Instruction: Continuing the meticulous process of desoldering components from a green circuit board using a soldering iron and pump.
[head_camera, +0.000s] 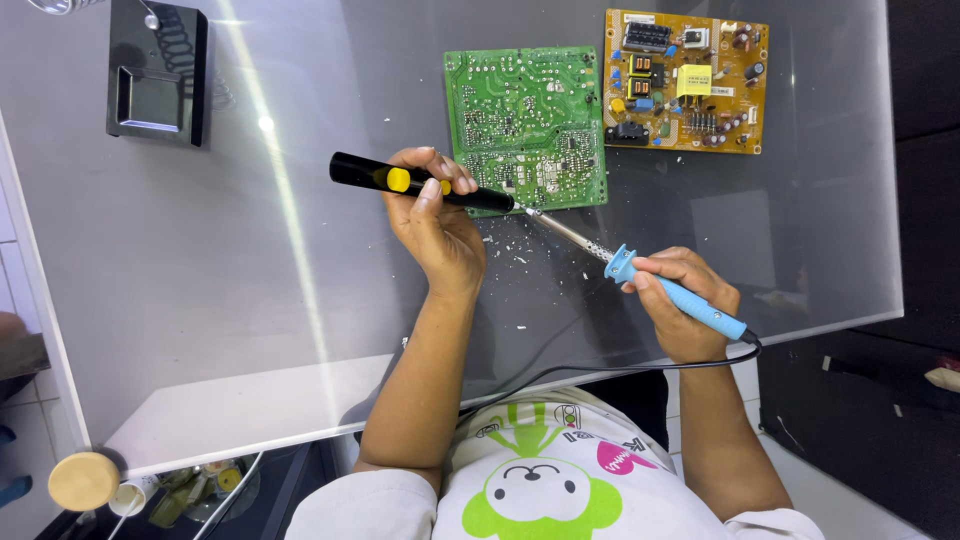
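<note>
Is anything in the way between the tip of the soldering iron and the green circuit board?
Nothing visible blocks it. The right hand holds the soldering iron, its tip at the green circuit board's lower edge. The desoldering pump in the left hand meets it there, beside rather than between.

Black-and-yellow desoldering pump (420, 183), blue-handled soldering iron (680, 295), green circuit board (525, 125), orange-brown circuit board (685, 80).
</note>
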